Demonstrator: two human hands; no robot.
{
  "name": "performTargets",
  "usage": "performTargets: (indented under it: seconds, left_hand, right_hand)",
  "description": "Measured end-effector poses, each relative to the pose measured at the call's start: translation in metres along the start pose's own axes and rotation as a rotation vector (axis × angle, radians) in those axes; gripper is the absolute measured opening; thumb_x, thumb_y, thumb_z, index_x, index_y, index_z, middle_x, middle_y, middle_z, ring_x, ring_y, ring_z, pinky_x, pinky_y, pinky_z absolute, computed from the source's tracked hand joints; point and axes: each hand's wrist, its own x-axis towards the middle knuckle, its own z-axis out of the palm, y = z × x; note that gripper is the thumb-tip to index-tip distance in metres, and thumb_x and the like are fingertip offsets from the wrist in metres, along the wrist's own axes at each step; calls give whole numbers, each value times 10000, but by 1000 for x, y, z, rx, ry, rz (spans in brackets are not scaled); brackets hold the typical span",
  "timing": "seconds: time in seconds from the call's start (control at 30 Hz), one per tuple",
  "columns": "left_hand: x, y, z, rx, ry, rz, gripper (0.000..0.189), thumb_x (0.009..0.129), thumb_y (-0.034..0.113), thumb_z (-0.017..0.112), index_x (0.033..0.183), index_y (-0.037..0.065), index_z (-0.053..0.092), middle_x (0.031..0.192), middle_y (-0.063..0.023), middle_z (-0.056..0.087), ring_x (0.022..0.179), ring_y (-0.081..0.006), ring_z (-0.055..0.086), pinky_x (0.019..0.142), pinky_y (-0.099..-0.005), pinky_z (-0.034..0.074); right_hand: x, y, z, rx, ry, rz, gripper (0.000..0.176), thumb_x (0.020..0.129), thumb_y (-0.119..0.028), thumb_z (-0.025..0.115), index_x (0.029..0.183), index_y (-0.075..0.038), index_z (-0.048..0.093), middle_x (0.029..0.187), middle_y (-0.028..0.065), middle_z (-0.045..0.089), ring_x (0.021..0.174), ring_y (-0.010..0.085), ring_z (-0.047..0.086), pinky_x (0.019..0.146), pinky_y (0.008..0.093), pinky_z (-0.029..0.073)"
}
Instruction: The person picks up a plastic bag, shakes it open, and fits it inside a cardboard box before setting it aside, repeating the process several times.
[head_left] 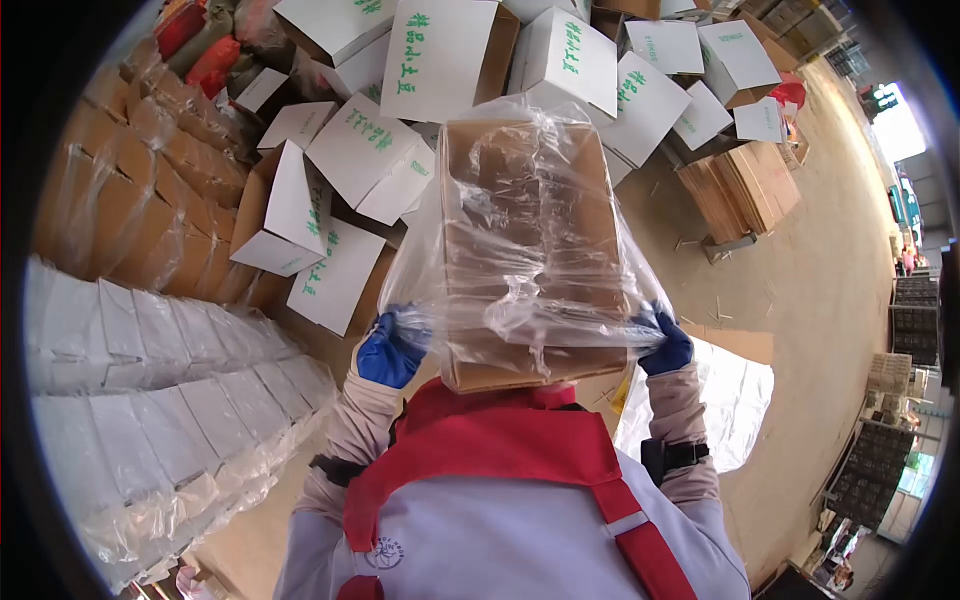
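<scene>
In front of my chest is a brown cardboard box (480, 360), with a clear plastic bag (525, 290) drawn over most of it. The box's near edge sticks out of the bag toward me. My left hand (392, 350), in a blue glove, grips the bag's edge left of the box. On the other side my right hand (662, 343), also blue-gloved, is closed on the opposite edge of the bag. The plastic stretches between both hands across the cardboard.
A heap of white cartons with green lettering (375, 155) lies ahead. Plastic-wrapped brown cardboard stacks (120, 210) and white carton stacks (150, 420) stand at left. Flattened cardboard (740, 190) rests at right, with a white sheet (735, 390) on the floor nearer.
</scene>
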Motion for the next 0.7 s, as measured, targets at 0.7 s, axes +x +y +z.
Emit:
performTargets:
  seconds: [0.7]
  left_hand:
    - [131,41,101,2647,-954,708,192,637,62,599,825,103,592,1014,-63,533,848,-249,553,664,-336,473]
  right_hand:
    - [65,88,-65,-169,70,233,353,871,-316,458,1137,-88,496,1016,68,578,898,172,556,748,308,468]
